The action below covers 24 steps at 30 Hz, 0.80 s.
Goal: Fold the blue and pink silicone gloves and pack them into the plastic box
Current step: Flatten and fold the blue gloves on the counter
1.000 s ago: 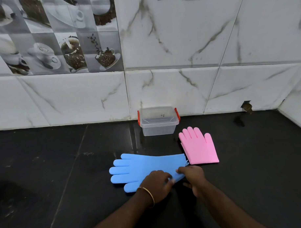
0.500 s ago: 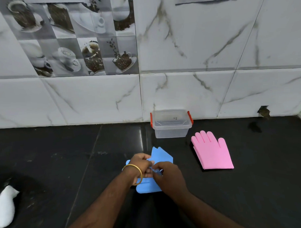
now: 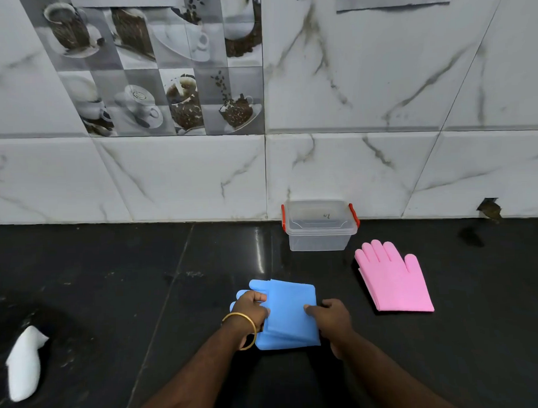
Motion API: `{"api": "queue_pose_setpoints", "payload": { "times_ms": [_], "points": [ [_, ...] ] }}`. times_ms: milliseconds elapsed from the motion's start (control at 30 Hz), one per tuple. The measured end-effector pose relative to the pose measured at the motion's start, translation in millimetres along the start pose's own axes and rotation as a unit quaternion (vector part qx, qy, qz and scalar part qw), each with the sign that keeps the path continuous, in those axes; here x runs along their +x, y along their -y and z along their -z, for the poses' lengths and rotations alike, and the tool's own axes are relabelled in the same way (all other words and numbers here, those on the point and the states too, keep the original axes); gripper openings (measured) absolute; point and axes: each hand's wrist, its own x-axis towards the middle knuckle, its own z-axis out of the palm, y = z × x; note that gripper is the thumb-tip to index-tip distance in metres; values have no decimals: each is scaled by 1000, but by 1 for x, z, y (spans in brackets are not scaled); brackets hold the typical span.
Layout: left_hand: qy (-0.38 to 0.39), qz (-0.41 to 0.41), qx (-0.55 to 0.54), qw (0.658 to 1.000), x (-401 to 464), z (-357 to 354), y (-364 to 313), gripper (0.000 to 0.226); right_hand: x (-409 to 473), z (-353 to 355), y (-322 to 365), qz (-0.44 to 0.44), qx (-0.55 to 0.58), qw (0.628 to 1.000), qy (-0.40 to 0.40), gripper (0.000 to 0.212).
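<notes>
We see the blue glove [image 3: 291, 313] folded over on itself into a thick rectangular pad on the black surface [image 3: 112, 285], with its fingertips poking out at the left edge. Our left hand [image 3: 250, 309], a gold bangle [image 3: 241, 330] on the wrist, grips the pad's left side, fingers curled over the glove's fingers. Our right hand [image 3: 331, 319] pinches the pad's right edge, thumb on top. The pink glove [image 3: 392, 280] lies flat and unfolded well to the right, fingers pointing toward the wall. The plastic box [image 3: 320, 226] stands against the marble-tiled wall [image 3: 380, 108], beyond the blue glove and just behind the pink one; its clear lid is on, red clips at both ends, and we make out nothing inside. A white object [image 3: 23, 362] lies far left on the surface.
</notes>
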Motion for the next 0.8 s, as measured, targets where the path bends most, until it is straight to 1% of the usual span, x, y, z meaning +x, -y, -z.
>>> {"api": "queue_pose_setpoints", "payload": {
  "times_ms": [67, 100, 200, 267, 333, 400, 467, 500, 533, 567, 600, 633, 667, 700, 733, 767, 800],
  "points": [
    [2, -2, 6, 1000, 0, 0, 1, 28, 4, 5, 8, -60, 80, 994, 52, 23],
    [1, -1, 7, 1000, 0, 0, 2, 28, 4, 7, 13, -85, 101, 988, 83, 20],
    [3, 6, -18, 1000, 1, 1, 3, 27, 6, 12, 24, -106, 96, 978, 150, 21],
    [-5, 6, -43, 999, 0, 2, 5, 28, 5, 12, 29, -92, 83, 979, 163, 20],
    [-23, -6, -53, 998, -4, 4, 6, 34, 4, 10, 31, -62, 79, 983, 155, 23],
    [-61, -49, -22, 997, -11, 7, 3, 41, 4, 6, 36, -12, 79, 988, 134, 24],
    [-139, -142, 27, 980, -24, 11, -3, 41, 3, 2, 45, 56, 72, 990, 103, 22],
    [-180, -196, 44, 963, -32, 12, -7, 34, 2, 1, 53, 96, 53, 990, 83, 18],
    [-205, -240, 52, 948, -40, 13, -11, 25, 1, 1, 61, 143, 20, 988, 60, 14],
    [-210, -260, 50, 941, -47, 13, -17, 23, -3, 2, 71, 195, -22, 980, 37, 13],
    [-183, -245, 17, 952, -55, 13, -25, 33, -7, 3, 80, 249, -63, 966, 17, 14],
    [-118, -188, -46, 974, -62, 13, -35, 48, -13, 4, 89, 306, -99, 947, 4, 14],
    [-18, -106, -129, 986, -66, 14, -45, 65, -20, 4, 96, 362, -127, 924, -1, 12],
    [98, -25, -221, 970, -69, 16, -53, 81, -29, 4, 101, 419, -160, 894, -5, 10],
    [197, 24, -313, 929, -69, 19, -58, 94, -37, 2, 103, 479, -203, 854, -12, 9],
    [259, 46, -397, 879, -67, 22, -61, 102, -45, 0, 103, 537, -253, 804, -26, 11],
    [293, 52, -466, 833, -66, 26, -63, 105, -51, -3, 100, 590, -303, 747, -49, 14]
  ]
}}
